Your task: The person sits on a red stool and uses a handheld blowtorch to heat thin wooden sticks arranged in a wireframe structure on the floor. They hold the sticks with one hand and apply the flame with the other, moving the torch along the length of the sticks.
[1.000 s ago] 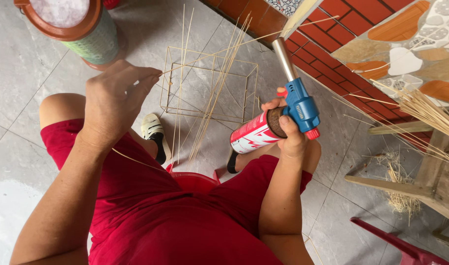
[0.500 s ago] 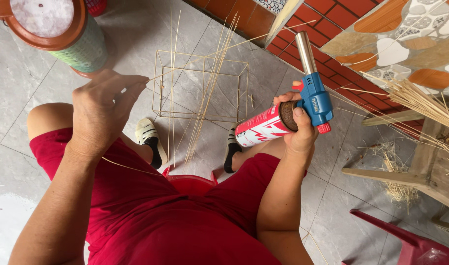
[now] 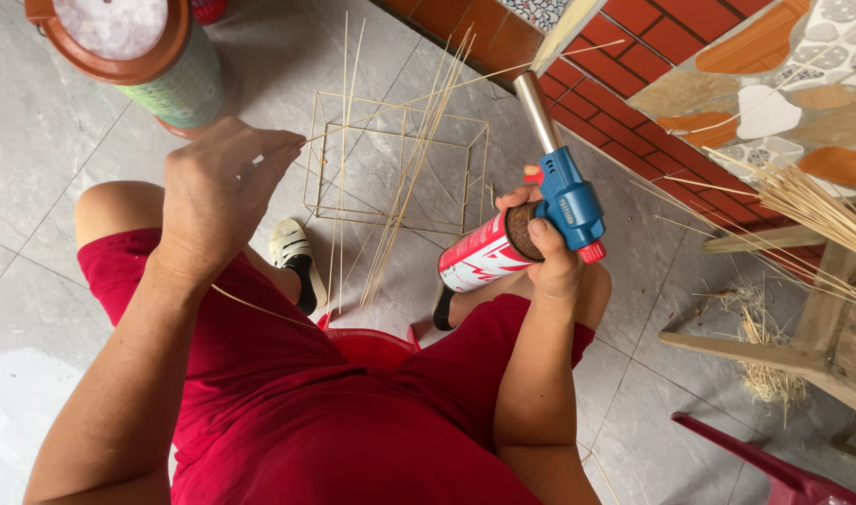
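The right hand [image 3: 551, 248] has tilted the blue-headed gas torch [image 3: 540, 201] a little more upright – fist closed round its red canister. The left hand [image 3: 217, 192] stays pinched on 1 thin bamboo strip [image 3: 418, 93] – crossing the cube-shaped stick frame [image 3: 400, 164] on the floor.

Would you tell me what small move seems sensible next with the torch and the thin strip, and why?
Probably swing the torch in the right hand toward the strip pinched by the left hand. Its metal nozzle points up and away, well clear of the strip, and I see no flame.
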